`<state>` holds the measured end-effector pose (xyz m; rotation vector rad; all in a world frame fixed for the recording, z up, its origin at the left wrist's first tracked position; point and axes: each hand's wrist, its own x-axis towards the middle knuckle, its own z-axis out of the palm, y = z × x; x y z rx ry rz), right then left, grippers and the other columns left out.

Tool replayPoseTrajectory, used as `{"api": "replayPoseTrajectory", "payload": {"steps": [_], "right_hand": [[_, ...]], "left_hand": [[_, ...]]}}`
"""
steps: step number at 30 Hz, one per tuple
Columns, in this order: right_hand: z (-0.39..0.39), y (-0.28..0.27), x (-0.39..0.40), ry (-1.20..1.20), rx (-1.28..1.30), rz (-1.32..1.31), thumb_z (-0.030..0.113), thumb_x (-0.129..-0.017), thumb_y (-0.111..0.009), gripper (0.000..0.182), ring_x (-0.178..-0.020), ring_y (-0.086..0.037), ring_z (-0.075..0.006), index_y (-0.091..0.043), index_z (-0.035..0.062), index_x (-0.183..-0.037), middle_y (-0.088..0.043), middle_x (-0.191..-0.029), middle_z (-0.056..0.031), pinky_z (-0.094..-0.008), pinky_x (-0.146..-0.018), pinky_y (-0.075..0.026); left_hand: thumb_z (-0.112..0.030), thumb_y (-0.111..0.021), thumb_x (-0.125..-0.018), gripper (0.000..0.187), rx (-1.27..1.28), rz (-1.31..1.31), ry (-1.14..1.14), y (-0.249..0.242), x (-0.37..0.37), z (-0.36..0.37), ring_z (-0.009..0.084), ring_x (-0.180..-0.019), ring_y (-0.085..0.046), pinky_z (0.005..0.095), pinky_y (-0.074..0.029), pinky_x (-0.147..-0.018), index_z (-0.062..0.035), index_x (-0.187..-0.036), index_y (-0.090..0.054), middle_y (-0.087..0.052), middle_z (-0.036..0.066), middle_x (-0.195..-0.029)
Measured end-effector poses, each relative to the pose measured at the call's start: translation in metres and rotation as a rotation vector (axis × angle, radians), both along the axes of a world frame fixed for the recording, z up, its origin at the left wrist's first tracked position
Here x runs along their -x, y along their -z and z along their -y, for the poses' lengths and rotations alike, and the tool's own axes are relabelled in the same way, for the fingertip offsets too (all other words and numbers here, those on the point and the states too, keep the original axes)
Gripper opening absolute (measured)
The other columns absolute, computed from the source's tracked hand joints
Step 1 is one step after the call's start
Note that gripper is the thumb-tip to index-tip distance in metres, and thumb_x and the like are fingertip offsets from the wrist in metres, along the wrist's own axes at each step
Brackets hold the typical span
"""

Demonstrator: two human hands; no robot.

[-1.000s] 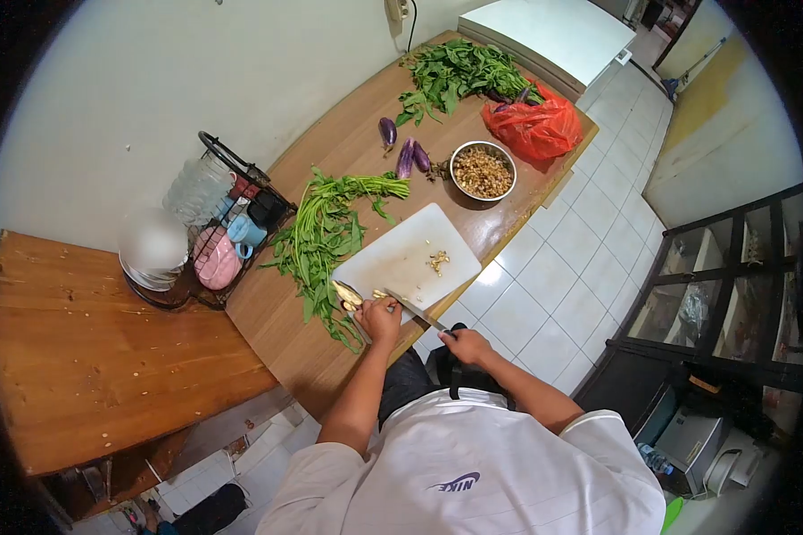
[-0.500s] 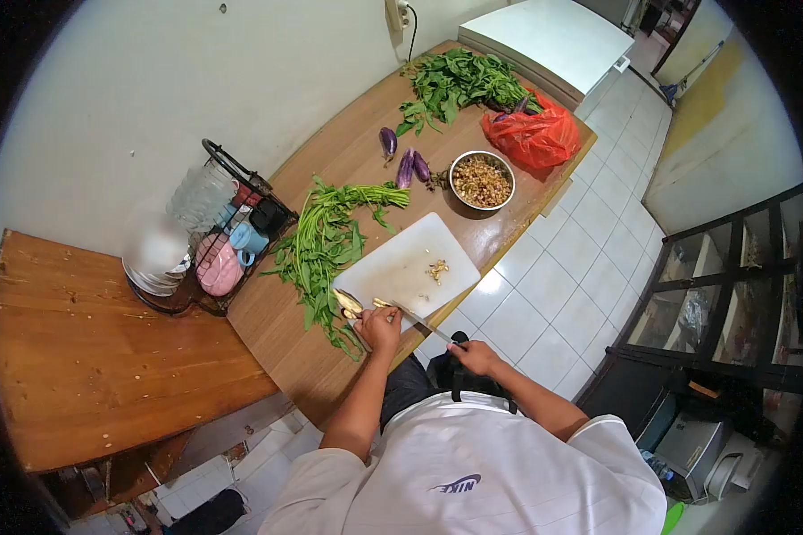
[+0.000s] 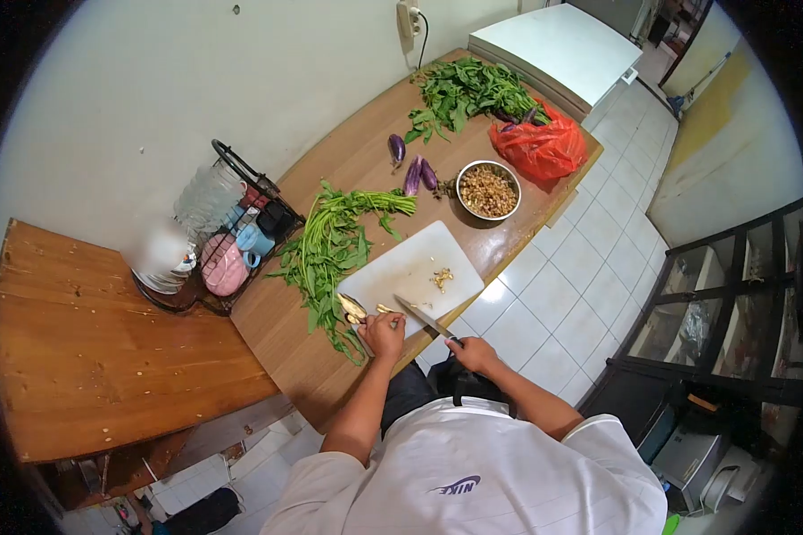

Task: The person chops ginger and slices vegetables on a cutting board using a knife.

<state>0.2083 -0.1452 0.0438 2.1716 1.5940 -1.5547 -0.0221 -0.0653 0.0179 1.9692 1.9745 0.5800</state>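
The left hand (image 3: 384,334) presses down at the near corner of the white board (image 3: 410,272), its fingers curled tight over a small pale piece (image 3: 382,310) that pokes out just beyond the fingertips. More pale cut pieces (image 3: 350,308) lie just to the left of those fingers, at the board's edge. The right hand (image 3: 473,354) has its fingers closed round the handle of a knife (image 3: 424,316); the blade slants across the board's near edge and its tip sits just right of the left fingers. A small heap of chopped bits (image 3: 440,279) lies on the board beyond the blade.

Past the board on the bench (image 3: 348,160), a steel bowl (image 3: 488,190) holds brownish chopped pieces. A red bag (image 3: 544,147) beside it has greens (image 3: 468,89) spilling from its mouth. Left of the hands, a wire rack (image 3: 232,236) holds cups and a plate.
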Motion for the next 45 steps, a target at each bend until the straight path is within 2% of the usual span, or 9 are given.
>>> {"api": "replayPoseTrajectory", "payload": {"steps": [2, 6, 8, 13, 22, 31, 34, 40, 45], "right_hand": [[0.01, 0.021, -0.007, 0.051, -0.028, -0.061, 0.068, -0.098, -0.045, 0.073, -0.097, -0.069, -0.0429, -0.076, 0.0026, -0.1, -0.073, -0.093, -0.025, -0.0486, -0.088, -0.053], [0.019, 0.013, -0.013, 0.046, -0.008, -0.128, 0.068, -0.098, -0.046, 0.073, -0.091, -0.07, -0.0412, -0.076, 0.0015, -0.096, -0.072, -0.087, -0.0247, -0.0475, -0.085, -0.053], [0.022, 0.003, -0.012, 0.042, 0.063, -0.168, 0.069, -0.098, -0.044, 0.078, -0.094, -0.07, -0.0427, -0.073, -0.0029, -0.084, -0.07, -0.087, -0.0284, -0.0487, -0.086, -0.053], [0.035, 0.025, -0.006, -0.002, 0.013, -0.124, 0.072, -0.098, -0.04, 0.079, -0.1, -0.068, -0.0459, -0.075, 0.0005, -0.097, -0.071, -0.096, -0.0295, -0.0495, -0.091, -0.051], [0.031, 0.009, -0.001, -0.019, 0.036, -0.015, 0.07, -0.098, -0.04, 0.076, -0.108, -0.067, -0.0435, -0.075, 0.0024, -0.101, -0.072, -0.106, -0.0264, -0.0516, -0.094, -0.052], [0.026, -0.013, -0.002, -0.042, 0.017, 0.03, 0.07, -0.099, -0.038, 0.076, -0.108, -0.068, -0.0414, -0.076, 0.004, -0.102, -0.073, -0.107, -0.0239, -0.0505, -0.092, -0.054], [0.022, -0.004, 0.003, -0.01, 0.04, 0.0, 0.074, -0.097, -0.038, 0.079, -0.102, -0.069, -0.0419, -0.076, 0.0051, -0.098, -0.073, -0.098, -0.0236, -0.05, -0.09, -0.053], [0.002, 0.024, 0.017, 0.033, -0.063, -0.009, 0.074, -0.097, -0.04, 0.083, -0.098, -0.07, -0.0431, -0.075, -0.0014, -0.097, -0.073, -0.094, -0.0264, -0.0488, -0.09, -0.053], [0.011, 0.034, -0.003, 0.067, -0.004, -0.133, 0.072, -0.097, -0.043, 0.081, -0.095, -0.07, -0.0435, -0.076, -0.0016, -0.099, -0.072, -0.093, -0.0286, -0.0474, -0.088, -0.052]], "left_hand": [[-0.028, -0.08, -0.079, 0.007, 0.001, 0.012, 0.004, 0.001, -0.001, 0.002, 0.0195, -0.096, -0.06, 0.0431, -0.032, -0.089, -0.0214, -0.082, -0.08, -0.075, -0.007, -0.089], [-0.026, -0.079, -0.079, 0.006, -0.071, -0.022, 0.002, 0.01, -0.002, 0.004, 0.0196, -0.094, -0.06, 0.0423, -0.033, -0.089, -0.0209, -0.083, -0.079, -0.074, -0.006, -0.086], [-0.025, -0.079, -0.079, 0.006, -0.083, -0.014, 0.003, 0.012, -0.001, 0.004, 0.0197, -0.093, -0.06, 0.0422, -0.033, -0.088, -0.0206, -0.083, -0.079, -0.073, -0.006, -0.085], [-0.025, -0.08, -0.077, 0.007, -0.059, -0.012, -0.016, 0.012, -0.001, 0.004, 0.0205, -0.092, -0.061, 0.0427, -0.033, -0.087, -0.019, -0.081, -0.078, -0.073, -0.005, -0.085], [-0.023, -0.079, -0.077, 0.007, -0.059, -0.056, 0.018, 0.012, -0.002, 0.001, 0.0223, -0.096, -0.061, 0.0436, -0.034, -0.088, -0.0183, -0.082, -0.077, -0.073, -0.003, -0.085], [-0.023, -0.078, -0.078, 0.01, -0.128, -0.076, 0.062, 0.017, -0.001, 0.003, 0.0229, -0.094, -0.06, 0.0447, -0.034, -0.088, -0.0168, -0.085, -0.076, -0.071, -0.002, -0.085], [-0.024, -0.077, -0.079, 0.009, -0.09, -0.094, 0.062, 0.016, -0.002, 0.003, 0.0225, -0.094, -0.06, 0.0446, -0.033, -0.088, -0.0175, -0.084, -0.076, -0.071, -0.003, -0.085], [-0.026, -0.078, -0.08, 0.008, -0.095, -0.076, 0.074, 0.012, 0.0, 0.002, 0.0202, -0.095, -0.06, 0.0435, -0.032, -0.088, -0.0199, -0.085, -0.078, -0.072, -0.005, -0.086], [-0.028, -0.081, -0.078, 0.009, -0.064, 0.008, -0.007, 0.008, 0.0, 0.006, 0.0179, -0.095, -0.06, 0.042, -0.032, -0.089, -0.021, -0.083, -0.078, -0.073, -0.008, -0.085]]}}
